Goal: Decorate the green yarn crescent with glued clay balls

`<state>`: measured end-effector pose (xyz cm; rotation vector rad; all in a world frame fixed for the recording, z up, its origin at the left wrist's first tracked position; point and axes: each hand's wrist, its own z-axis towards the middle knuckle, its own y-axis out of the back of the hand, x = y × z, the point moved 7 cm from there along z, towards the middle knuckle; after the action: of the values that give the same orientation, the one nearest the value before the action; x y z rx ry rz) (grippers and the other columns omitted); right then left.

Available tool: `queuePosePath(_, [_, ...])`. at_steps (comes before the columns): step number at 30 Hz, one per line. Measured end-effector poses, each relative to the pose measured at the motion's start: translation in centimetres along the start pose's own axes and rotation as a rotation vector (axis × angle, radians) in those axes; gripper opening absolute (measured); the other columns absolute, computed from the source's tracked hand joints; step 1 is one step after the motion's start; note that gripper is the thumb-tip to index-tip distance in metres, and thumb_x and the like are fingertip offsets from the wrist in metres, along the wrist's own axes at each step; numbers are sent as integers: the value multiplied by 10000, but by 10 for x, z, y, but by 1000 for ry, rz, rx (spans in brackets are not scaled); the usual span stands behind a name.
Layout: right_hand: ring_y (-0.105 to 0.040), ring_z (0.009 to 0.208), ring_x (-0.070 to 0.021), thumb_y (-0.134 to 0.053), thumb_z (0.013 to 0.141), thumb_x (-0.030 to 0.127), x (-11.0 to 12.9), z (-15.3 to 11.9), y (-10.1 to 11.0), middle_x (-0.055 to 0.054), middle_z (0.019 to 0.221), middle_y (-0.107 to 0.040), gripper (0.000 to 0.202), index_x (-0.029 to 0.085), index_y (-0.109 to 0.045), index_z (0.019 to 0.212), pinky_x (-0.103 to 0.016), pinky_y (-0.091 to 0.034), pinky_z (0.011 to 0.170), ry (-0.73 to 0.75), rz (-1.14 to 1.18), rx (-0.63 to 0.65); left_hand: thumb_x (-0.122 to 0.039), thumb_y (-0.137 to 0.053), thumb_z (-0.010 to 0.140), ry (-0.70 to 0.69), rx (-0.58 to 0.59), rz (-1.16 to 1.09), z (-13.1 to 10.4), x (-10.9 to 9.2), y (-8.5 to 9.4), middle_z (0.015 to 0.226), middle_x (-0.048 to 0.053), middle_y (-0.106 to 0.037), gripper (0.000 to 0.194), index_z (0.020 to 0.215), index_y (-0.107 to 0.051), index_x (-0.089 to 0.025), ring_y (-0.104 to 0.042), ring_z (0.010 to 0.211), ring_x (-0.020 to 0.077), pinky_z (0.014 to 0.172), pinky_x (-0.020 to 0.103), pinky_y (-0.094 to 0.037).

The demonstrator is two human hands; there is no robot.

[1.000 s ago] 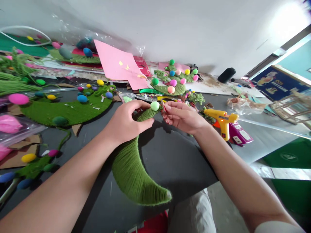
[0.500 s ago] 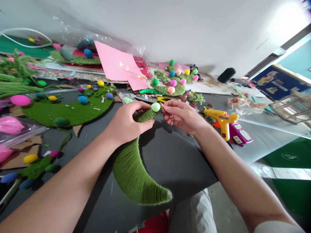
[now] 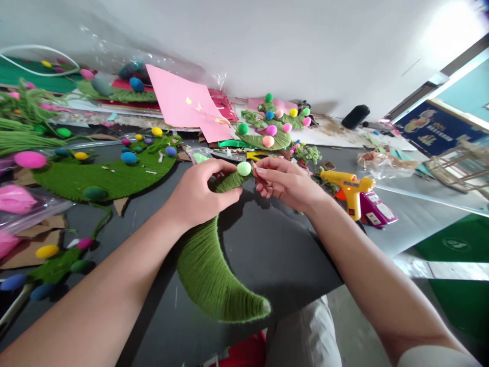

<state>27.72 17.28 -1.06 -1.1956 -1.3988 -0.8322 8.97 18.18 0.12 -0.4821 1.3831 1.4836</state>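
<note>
A crescent wrapped in green yarn (image 3: 208,265) lies over the dark table, its lower tip pointing right toward the front edge. My left hand (image 3: 208,191) grips its upper end between thumb and fingers. On that end sits a pale green egg-shaped ball (image 3: 244,168). Just right of the ball is my right hand (image 3: 286,181), thumb and forefinger pinched together at the crescent's upper tip. What lies between those fingertips is too small to make out.
A yellow glue gun (image 3: 349,188) with a lit orange light rests by a purple box (image 3: 378,210) on the right. Left stands a larger green crescent (image 3: 103,176) with colored balls. Behind are pink paper (image 3: 179,97) and decorated green pieces (image 3: 267,137).
Almost nothing differs. Both hands keep their places on the crescent, and the view has shifted very slightly.
</note>
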Motion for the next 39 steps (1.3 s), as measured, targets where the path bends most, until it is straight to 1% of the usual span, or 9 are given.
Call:
queuePosePath(14, [-653,627,-106,-900,823,393,-1,-1,-2,-11,720,-725,310,174,-723,951,-194,-533,580,-32,-4,9,-340,-799,773,2,13,1,0,-2,1,1129,55,-811,365,1108,-788,-196,-724,1017,265,956,398,-565])
queuePosePath(19, [-646,625,-111,-912,804,404,-1,-1,-3,-9,714,-721,326,178,-722,943,-203,-523,577,-40,-5,8,-337,-795,773,-5,13,-5,0,-3,0,1117,51,-813,351,1097,-787,-201,-727,1011,266,955,399,-567])
queuePosePath(22, [-644,624,-110,-909,808,440,0,-1,-3,-14,733,-728,341,183,-714,920,-207,-523,584,-40,-23,-1,-331,-796,774,-2,12,-7,0,-3,0,1115,54,-812,358,1105,-788,-194,-726,1004,260,948,390,-564])
queuePosePath(26, [-681,688,-129,-868,831,548,5,-3,1,-18,826,-726,402,190,-737,960,-227,-536,611,8,-57,-28,-339,-802,779,5,10,-5,-1,-2,0,1114,54,-810,365,1112,-789,-190,-724,1005,260,942,383,-559])
queuePosePath(29, [-650,719,-126,-834,856,579,10,-5,6,-18,842,-697,418,187,-763,983,-232,-515,618,50,-119,-74,-337,-800,787,9,17,-4,-1,-2,0,1122,58,-808,375,1128,-789,-183,-723,1007,260,946,383,-555])
queuePosePath(31, [-600,697,-117,-825,869,561,16,-7,14,-14,837,-687,388,191,-769,972,-238,-477,601,112,-193,-162,-335,-804,783,11,16,0,-1,-1,0,1127,62,-808,387,1136,-789,-178,-723,1011,263,955,389,-553])
queuePosePath(35, [-549,663,-134,-785,915,440,36,-16,29,6,748,-656,237,208,-751,946,-286,-453,633,340,-451,-409,-336,-811,782,15,4,10,0,0,2,1131,57,-806,378,1131,-786,-195,-722,1023,268,973,402,-548])
queuePosePath(37, [-611,721,-162,-733,931,330,41,-17,29,-5,771,-693,137,206,-736,990,-311,-482,691,407,-541,-433,-347,-813,787,30,0,13,0,1,4,1138,62,-801,383,1137,-777,-196,-722,1035,269,977,406,-549])
queuePosePath(39, [-691,848,-196,-672,916,226,41,-16,23,-38,903,-763,154,202,-718,1061,-335,-522,768,435,-571,-377,-363,-809,797,52,-4,16,0,2,6,1154,69,-793,389,1145,-764,-197,-721,1053,273,976,411,-551])
